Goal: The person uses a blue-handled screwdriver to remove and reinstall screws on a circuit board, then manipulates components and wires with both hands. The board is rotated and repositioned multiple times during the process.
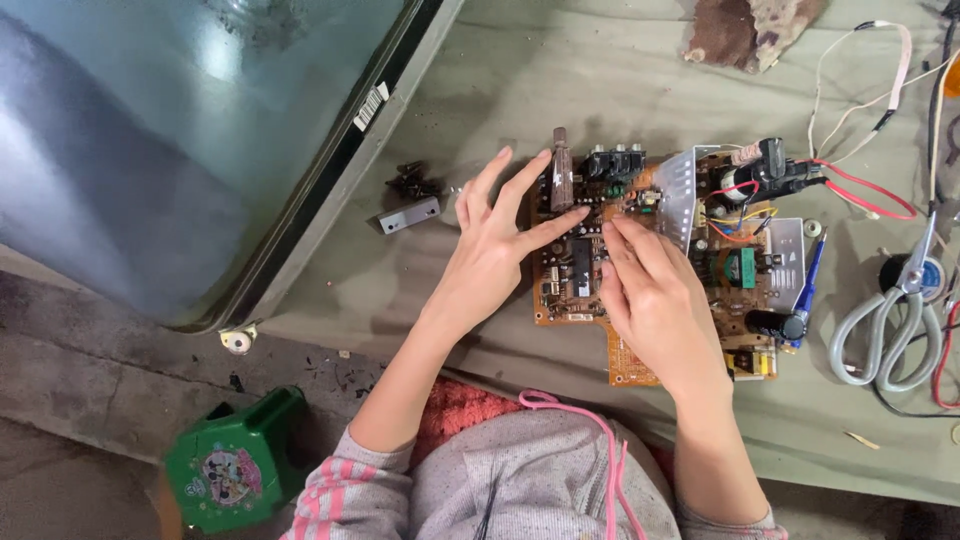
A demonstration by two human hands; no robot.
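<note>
1. Left hand (497, 240): fingers spread wide, gripping nothing; forefinger tip laid on the board (600, 300) near its upper middle, the other fingers raised over its left edge.
2. Right hand (655, 300): fingers held close together, tips pressed down among the parts at the board's centre; whether they pinch anything cannot be told.
3. Board: brown, crowded with components, flat on a grey-green cloth (560, 90), under both hands.
4. Heat sink (680, 190): perforated metal plate, upright on the board, just right of the right fingertips.
5. Red wires (870, 195): running off the board's upper right corner.
6. Blue pen (808, 280): lying along the board's right edge.
7. Scissors (895, 320): grey-handled, on the cloth right of the board.
8. Metal bracket (410, 215): with dark screws (410, 180) above it, left of the left hand.
9. Glass screen (170, 130): large, tilted, filling the upper left.
10. Green tub (235, 460): on the floor, lower left.
</note>
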